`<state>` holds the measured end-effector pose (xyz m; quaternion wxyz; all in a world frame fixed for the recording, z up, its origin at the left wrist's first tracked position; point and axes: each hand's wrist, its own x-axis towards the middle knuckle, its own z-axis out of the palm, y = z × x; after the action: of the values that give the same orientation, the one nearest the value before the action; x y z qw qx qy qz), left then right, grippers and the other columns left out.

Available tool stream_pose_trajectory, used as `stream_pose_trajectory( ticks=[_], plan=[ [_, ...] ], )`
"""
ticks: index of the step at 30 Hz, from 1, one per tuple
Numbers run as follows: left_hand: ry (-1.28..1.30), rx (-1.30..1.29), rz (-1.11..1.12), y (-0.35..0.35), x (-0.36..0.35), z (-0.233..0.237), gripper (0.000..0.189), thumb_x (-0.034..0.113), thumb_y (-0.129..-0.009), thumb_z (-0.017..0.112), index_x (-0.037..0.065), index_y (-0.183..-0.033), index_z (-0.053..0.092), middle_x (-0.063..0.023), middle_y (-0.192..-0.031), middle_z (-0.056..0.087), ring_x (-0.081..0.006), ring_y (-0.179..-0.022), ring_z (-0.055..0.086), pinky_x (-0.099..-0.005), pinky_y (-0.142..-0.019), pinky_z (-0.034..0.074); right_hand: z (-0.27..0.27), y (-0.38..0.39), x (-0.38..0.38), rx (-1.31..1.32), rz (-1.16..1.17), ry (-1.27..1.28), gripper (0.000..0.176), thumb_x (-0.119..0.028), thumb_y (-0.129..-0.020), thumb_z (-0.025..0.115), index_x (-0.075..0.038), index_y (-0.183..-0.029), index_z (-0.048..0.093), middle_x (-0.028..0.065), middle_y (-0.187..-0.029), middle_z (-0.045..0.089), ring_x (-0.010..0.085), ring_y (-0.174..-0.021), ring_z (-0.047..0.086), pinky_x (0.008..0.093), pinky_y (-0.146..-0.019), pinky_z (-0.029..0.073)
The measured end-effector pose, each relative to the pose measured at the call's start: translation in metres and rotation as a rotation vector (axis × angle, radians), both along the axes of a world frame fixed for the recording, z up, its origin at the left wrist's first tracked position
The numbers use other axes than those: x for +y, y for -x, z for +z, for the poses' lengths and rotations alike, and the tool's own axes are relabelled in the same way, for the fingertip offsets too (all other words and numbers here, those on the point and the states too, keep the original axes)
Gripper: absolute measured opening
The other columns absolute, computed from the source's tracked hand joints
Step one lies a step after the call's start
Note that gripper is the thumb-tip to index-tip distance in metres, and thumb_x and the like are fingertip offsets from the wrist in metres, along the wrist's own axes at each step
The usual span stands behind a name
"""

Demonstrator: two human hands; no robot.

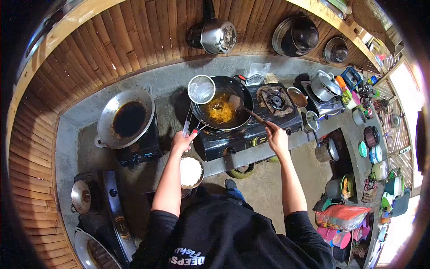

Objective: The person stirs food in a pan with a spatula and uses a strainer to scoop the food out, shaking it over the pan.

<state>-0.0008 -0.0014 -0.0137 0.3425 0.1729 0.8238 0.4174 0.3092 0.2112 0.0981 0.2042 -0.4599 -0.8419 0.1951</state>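
Note:
A black frying pan (244, 92) sits on the gas stove (246, 143), with shredded orange-yellow food (220, 111) in it. My left hand (182, 142) is closed around the handle of a round strainer (201, 89), whose mesh is over the pan's left edge. The pan's red and black handle end lies right beside that hand; whether the fingers also touch it I cannot tell. My right hand (276, 138) grips the handle of a wooden spatula (236, 102), its blade resting in the pan beside the food. Below my left hand is a bowl of white contents (191, 171).
A large wok with dark liquid (129, 119) stands on a burner at left. The bare right burner (277, 102) adjoins the pan. Further right are a small strainer (312, 120) and a lidded pot (325, 86). Pans hang on the bamboo wall (148, 31).

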Motion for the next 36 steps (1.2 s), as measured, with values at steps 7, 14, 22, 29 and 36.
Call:
stream_pose_trajectory(
  ticks=[7, 14, 22, 29, 36],
  plan=[
    [0.007, -0.018, 0.000, -0.002, 0.001, 0.009, 0.043, 0.042, -0.078, 0.078, 0.009, -0.078, 0.050, -0.0030, -0.066, 0.064, -0.0117, -0.044, 0.056, -0.0283, -0.039, 0.045, 0.001, 0.008, -0.002, 0.145, 0.066, 0.297, 0.028, -0.022, -0.090, 0.063, -0.007, -0.112, 0.069, 0.0180, -0.097, 0.071, 0.0296, -0.095, 0.069, 0.0375, -0.082, 0.051],
    [0.011, -0.033, -0.009, 0.002, 0.001, 0.000, 0.044, 0.042, -0.078, 0.078, 0.009, -0.081, 0.050, -0.0033, -0.066, 0.064, -0.0123, -0.045, 0.057, -0.0283, -0.038, 0.045, -0.017, 0.010, 0.003, 0.412, 0.038, 0.666, 0.029, -0.015, -0.090, 0.063, 0.001, -0.114, 0.067, 0.0051, -0.094, 0.070, 0.0127, -0.084, 0.059, 0.0270, -0.076, 0.046],
    [-0.020, -0.051, -0.023, 0.005, 0.002, -0.010, 0.043, 0.042, -0.079, 0.077, 0.009, -0.081, 0.049, -0.0035, -0.066, 0.064, -0.0124, -0.045, 0.057, -0.0280, -0.038, 0.045, -0.009, 0.013, 0.012, 0.258, 0.051, 0.140, 0.031, -0.022, -0.091, 0.062, -0.007, -0.117, 0.066, 0.0182, -0.096, 0.070, 0.0292, -0.089, 0.069, 0.0367, -0.078, 0.051],
    [-0.002, -0.040, -0.002, 0.001, 0.002, -0.002, 0.042, 0.041, -0.080, 0.077, 0.008, -0.081, 0.050, -0.0028, -0.066, 0.063, -0.0120, -0.045, 0.057, -0.0277, -0.037, 0.044, -0.027, 0.027, 0.017, 0.165, -0.032, 0.029, 0.033, -0.027, -0.091, 0.061, -0.009, -0.119, 0.065, 0.0204, -0.097, 0.068, 0.0353, -0.093, 0.067, 0.0410, -0.079, 0.052],
    [0.023, -0.028, -0.014, -0.003, 0.001, 0.010, 0.043, 0.042, -0.080, 0.077, 0.008, -0.082, 0.050, -0.0032, -0.067, 0.064, -0.0123, -0.046, 0.057, -0.0275, -0.038, 0.045, -0.047, 0.044, 0.002, 0.302, -0.037, 0.328, 0.032, -0.024, -0.092, 0.060, -0.007, -0.119, 0.065, 0.0193, -0.101, 0.070, 0.0308, -0.098, 0.068, 0.0365, -0.083, 0.050]
  ],
)
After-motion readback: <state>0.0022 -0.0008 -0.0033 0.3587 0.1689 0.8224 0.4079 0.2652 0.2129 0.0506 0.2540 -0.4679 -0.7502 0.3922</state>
